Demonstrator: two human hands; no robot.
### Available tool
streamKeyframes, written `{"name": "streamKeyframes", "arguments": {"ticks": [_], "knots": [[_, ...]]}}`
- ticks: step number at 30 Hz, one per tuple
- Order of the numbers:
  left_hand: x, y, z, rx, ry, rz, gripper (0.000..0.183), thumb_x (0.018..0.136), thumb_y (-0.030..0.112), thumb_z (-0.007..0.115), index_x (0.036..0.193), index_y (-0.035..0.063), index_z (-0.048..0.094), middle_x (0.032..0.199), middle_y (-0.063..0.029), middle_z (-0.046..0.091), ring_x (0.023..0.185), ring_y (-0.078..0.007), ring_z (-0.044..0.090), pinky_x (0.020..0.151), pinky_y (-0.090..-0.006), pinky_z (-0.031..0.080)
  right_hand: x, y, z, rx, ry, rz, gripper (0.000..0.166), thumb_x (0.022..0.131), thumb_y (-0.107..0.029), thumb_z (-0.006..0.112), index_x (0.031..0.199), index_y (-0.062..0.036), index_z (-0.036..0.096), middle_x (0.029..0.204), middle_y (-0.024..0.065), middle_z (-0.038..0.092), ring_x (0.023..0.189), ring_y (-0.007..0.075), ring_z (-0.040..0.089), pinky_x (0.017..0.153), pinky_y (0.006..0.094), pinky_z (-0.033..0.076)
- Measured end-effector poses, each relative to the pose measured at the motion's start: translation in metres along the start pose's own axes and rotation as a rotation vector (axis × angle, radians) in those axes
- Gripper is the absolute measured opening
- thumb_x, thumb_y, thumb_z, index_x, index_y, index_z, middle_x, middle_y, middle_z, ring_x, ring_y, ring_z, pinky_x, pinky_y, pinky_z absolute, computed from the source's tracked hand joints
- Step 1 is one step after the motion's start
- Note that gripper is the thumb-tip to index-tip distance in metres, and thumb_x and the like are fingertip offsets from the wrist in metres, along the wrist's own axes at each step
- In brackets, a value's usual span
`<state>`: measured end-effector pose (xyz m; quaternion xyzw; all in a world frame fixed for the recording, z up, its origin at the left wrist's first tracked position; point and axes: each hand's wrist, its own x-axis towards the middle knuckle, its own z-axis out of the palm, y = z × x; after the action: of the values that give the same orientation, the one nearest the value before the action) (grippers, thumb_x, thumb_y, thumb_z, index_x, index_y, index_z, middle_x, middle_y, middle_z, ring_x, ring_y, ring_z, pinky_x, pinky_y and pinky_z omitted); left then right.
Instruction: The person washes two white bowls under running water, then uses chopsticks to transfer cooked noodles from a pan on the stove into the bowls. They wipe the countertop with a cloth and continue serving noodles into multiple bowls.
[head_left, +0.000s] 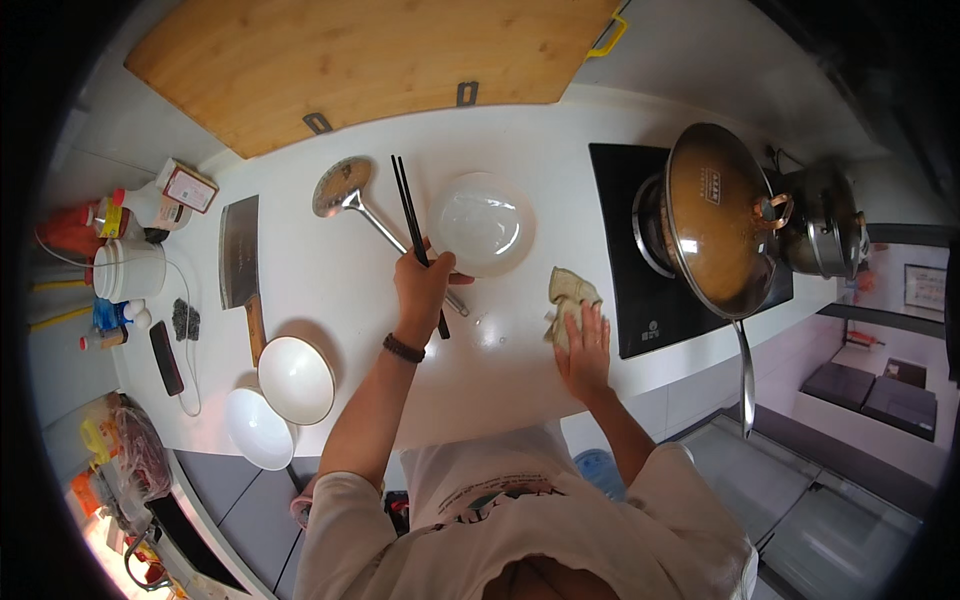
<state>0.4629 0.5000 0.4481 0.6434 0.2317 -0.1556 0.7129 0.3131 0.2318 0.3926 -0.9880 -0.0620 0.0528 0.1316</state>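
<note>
My left hand (425, 289) grips a pair of black chopsticks (406, 202) over the white counter, with a glass bowl (480, 223) against its fingertips. A metal skimmer ladle (343, 186) lies beside the chopsticks, its handle passing under that hand. On the right, my right hand (585, 349) presses on a folded beige cloth (571, 289) near the cooktop's edge. Small wet drops show on the counter between the hands. Whether the left fingers touch the bowl, I cannot tell.
A lidded wok (720, 225) sits on the black cooktop (637, 315), with a steel pot (819, 221) behind. To the left are a cleaver (240, 255), two white bowls (296, 379), a phone (166, 358) with a cable, and bottles. A wooden board (375, 60) leans at the back.
</note>
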Motion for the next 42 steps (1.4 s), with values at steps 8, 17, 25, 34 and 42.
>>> {"name": "streamKeyframes", "arguments": {"ticks": [8,17,25,34,42], "knots": [[0.041,0.012,0.04,0.01,0.033,0.024,0.031,0.077,0.005,0.054,0.105,-0.0095,0.054,0.082,-0.0121,0.065,0.063,-0.0242,0.069,0.05,-0.0244,0.044,0.125,-0.027,0.01,-0.017,0.347,-0.053,0.055,0.084,-0.016,0.058,0.133,0.0018,0.041,0.14,0.0301,0.03,0.132,0.0487,0.022,0.107,0.0542,0.023],[0.066,0.001,0.057,-0.008,0.054,0.038,0.02,0.082,0.008,0.056,0.097,-0.0041,0.053,0.078,-0.0091,0.064,0.066,-0.0225,0.07,0.037,-0.022,0.032,0.023,-0.036,0.02,0.548,0.425,-0.015,0.038,0.091,-0.014,0.052,0.126,-0.0015,0.048,0.123,0.0165,0.05,0.111,0.0313,0.049,0.095,0.0412,0.04],[0.031,0.002,0.046,-0.088,0.054,-0.048,0.048,0.086,0.028,0.066,0.117,-0.0064,0.054,0.073,-0.003,0.056,0.065,-0.021,0.069,0.037,-0.0221,0.036,0.197,-0.07,-0.109,1.687,1.214,0.305,0.04,0.098,-0.021,0.046,0.133,-0.0033,0.04,0.126,0.0093,0.049,0.109,0.0177,0.049,0.094,0.032,0.04],[-0.134,-0.051,0.028,-0.11,-0.253,-0.25,0.05,0.098,0.03,0.045,0.129,-0.0082,0.043,0.117,-0.0204,0.06,0.077,-0.0263,0.07,0.045,-0.0198,0.039,0.426,0.035,-0.285,1.195,1.53,0.095,0.055,0.099,-0.027,0.039,0.144,-0.0016,0.02,0.148,0.0204,0.024,0.132,0.0336,0.033,0.108,0.0377,0.029],[-0.145,-0.04,0.034,-0.195,-0.218,-0.278,0.049,0.099,0.027,0.043,0.13,-0.0105,0.04,0.117,-0.022,0.059,0.077,-0.0294,0.069,0.053,-0.0226,0.047,0.472,0.075,-0.182,1.022,1.586,0.593,0.058,0.098,-0.039,0.032,0.144,-0.0045,0.022,0.146,0.0222,0.024,0.13,0.0396,0.032,0.104,0.0466,0.034]]}}
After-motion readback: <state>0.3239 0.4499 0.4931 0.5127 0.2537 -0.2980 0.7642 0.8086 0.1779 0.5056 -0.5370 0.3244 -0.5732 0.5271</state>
